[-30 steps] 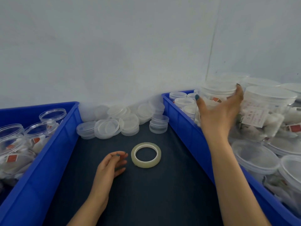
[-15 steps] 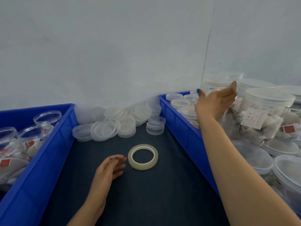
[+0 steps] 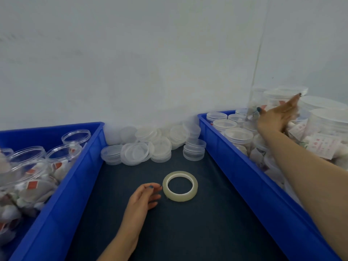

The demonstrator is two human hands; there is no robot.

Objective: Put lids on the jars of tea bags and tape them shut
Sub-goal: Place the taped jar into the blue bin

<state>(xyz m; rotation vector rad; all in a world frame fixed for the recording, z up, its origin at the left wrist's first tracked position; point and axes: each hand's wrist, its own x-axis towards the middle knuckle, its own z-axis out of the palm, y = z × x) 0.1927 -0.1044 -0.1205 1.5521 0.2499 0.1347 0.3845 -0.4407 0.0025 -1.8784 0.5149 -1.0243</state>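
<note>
The bench [image 3: 188, 232] has a left bin [image 3: 71, 194] of open tea bag jars [image 3: 28, 159], a right bin [image 3: 235, 166] of closed ones, and loose lids [image 3: 150, 147] at its far edge. The right hand [image 3: 276, 117] lays straight fingers on a lidded jar [image 3: 271, 98]. The left hand [image 3: 141, 200] rests loose and empty beside the tape roll [image 3: 180, 197].

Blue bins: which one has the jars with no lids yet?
The left bin: its open jars show bare rims, while the right bin holds lidded jars.

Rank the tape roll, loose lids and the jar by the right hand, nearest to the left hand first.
1. Tape roll, just right of the left hand.
2. Loose lids, ahead by the wall.
3. Jar, far right beside the right hand.
</note>
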